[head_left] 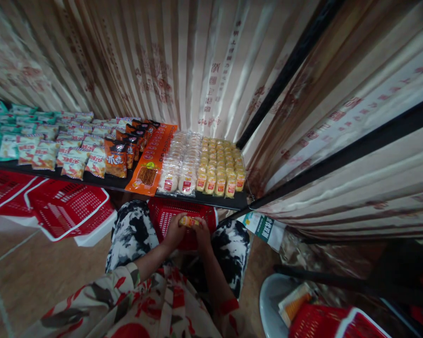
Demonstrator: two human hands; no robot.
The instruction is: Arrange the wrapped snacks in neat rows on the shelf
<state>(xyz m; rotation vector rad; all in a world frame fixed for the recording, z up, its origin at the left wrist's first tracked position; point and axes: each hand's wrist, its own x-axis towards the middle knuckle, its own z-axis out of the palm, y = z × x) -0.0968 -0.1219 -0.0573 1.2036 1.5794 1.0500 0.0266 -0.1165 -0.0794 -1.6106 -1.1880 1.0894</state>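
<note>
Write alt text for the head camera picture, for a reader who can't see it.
The left hand and right hand hold a yellow snack packet together over a red basket between the person's knees. Ahead, a dark shelf carries rows of packaged snacks.

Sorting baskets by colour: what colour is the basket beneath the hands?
The basket is red; head view.

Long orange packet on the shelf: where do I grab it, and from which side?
Pinch the long orange packet by its near short end, coming from the front of the shelf. It lies flat, and that end seems to poke over the edge, so there's room to get under it. Dark orange packets and clear-wrapped cakes crowd its long sides.
</note>
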